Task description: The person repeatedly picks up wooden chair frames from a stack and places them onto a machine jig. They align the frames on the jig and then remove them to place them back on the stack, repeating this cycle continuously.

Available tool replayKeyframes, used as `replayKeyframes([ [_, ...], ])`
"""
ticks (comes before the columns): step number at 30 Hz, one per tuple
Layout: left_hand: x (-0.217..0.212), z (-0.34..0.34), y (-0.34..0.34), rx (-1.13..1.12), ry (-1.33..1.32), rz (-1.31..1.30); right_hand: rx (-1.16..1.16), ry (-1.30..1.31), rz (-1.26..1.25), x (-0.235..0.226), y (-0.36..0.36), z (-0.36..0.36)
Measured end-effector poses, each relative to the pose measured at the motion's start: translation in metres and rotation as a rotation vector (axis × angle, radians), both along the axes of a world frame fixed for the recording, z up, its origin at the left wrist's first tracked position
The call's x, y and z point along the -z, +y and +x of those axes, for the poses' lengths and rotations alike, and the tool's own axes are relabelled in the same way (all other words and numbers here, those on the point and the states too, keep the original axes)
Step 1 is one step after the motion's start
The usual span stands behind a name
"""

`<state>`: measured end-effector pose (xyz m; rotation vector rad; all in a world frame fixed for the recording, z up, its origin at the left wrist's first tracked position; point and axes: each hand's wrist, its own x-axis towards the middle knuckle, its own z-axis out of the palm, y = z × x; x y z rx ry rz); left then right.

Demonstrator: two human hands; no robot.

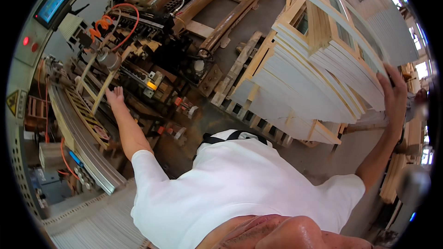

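My left hand [115, 96] reaches out to the machine [138, 71] on the left, its fingers stretched and nothing visible in them. A pale wooden bar [105, 91] of the machine lies right beside that hand; whether they touch I cannot tell. On the right, my right hand [393, 86] is bent around the near edge of a white-edged wooden frame with glass-like panes [355, 30]. This frame leans at the top of a stack of white panels [295, 87]. Part of the fingers is hidden at the frame's edge.
The stack stands on a wooden pallet [230, 69]. A lit control screen [55, 1] and an orange coiled hose [98, 27] are at the upper left. A curved metal rail [85, 143] runs along the left side. Timber lengths [393, 177] lie at the far right.
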<state>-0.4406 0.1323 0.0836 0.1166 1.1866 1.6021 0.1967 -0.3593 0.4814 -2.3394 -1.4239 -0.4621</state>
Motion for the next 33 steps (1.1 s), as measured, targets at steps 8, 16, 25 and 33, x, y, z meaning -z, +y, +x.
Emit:
replayKeyframes([
  [8, 0.064, -0.05, 0.072, -0.008, -0.268, 0.234, -0.37, -0.097, -0.11, -0.036, 0.088, -0.083],
  [16, 0.014, -0.031, 0.058, -0.194, -0.303, 0.288, -0.912, -0.102, -0.087, -0.017, 0.176, -0.196],
  [25, 0.005, 0.032, -0.039, -0.213, -0.414, 0.274, -1.236, -0.185, -0.132, 0.037, 0.245, -0.249],
  [33, 0.028, 0.102, -0.181, 0.069, -0.279, 0.676, -1.572, -0.071, -0.136, 0.139, 0.295, -0.299],
])
